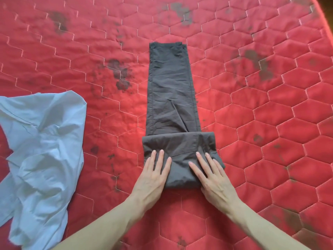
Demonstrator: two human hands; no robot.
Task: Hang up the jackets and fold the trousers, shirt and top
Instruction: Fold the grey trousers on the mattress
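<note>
Trousers: the dark grey trousers [171,98] are lying lengthwise on the red quilted mattress [270,123], legs stacked into one narrow strip running from the near edge toward the far edge; the near end is already turned over into a thick band.
Left hand: the left hand [155,173] is pressing flat on the near-left part of that band, fingers straight and spread, gripping nothing.
Right hand: the right hand [210,175] is pressing flat on the near-right part, fingers straight, also holding nothing.
Done so far: judging by the layers, the lengthwise fold and a first turn from the near end are made.
Left to do: the long far section is still lying unfolded; the pale blue shirt [41,141] is lying crumpled by the mattress's left edge. No jackets or top are showing here.
Edges: the mattress's far-right corner is showing at the upper right; the trousers are sitting well inside every edge.
Open room: bare quilt is lying beyond the hem and along both sides, so further folds away from the person should meet nothing; the shirt is well apart from the trousers.
</note>
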